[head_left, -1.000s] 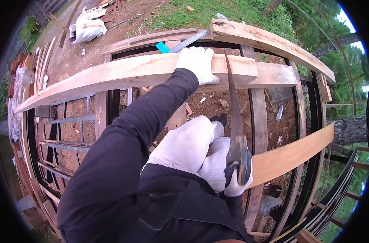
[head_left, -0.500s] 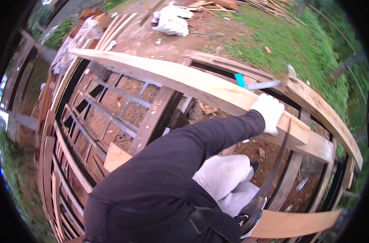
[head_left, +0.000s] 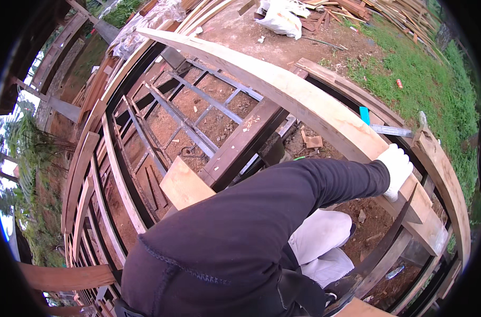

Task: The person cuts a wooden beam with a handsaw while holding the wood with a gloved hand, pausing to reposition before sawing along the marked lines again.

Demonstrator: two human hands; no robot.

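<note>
My left hand (head_left: 394,171), in a white glove, is closed over a long pale wooden plank (head_left: 283,84) lying across the frame. Just to the right of the glove, a handsaw (head_left: 380,248) meets the plank near its right end. The dark blade slopes from its tip at the plank down toward my lap, teeth along one edge. Its handle is barely visible at the lower edge, and my right hand cannot be made out there. Beyond the plank lies a try square (head_left: 391,130) with a teal handle and a metal blade.
A wooden frame of dark beams (head_left: 243,140) surrounds me over bare soil, with metal bars (head_left: 182,119) inside it. A thick curved-looking timber (head_left: 441,174) stands at right. A pale board (head_left: 185,182) lies by my left arm. White sacking (head_left: 283,18) and stacked lumber are farther off.
My view has shifted, so the scene sits farther right and lower. The saw's tip has drawn back slightly toward me across the plank. My left hand keeps its hold on the plank.
</note>
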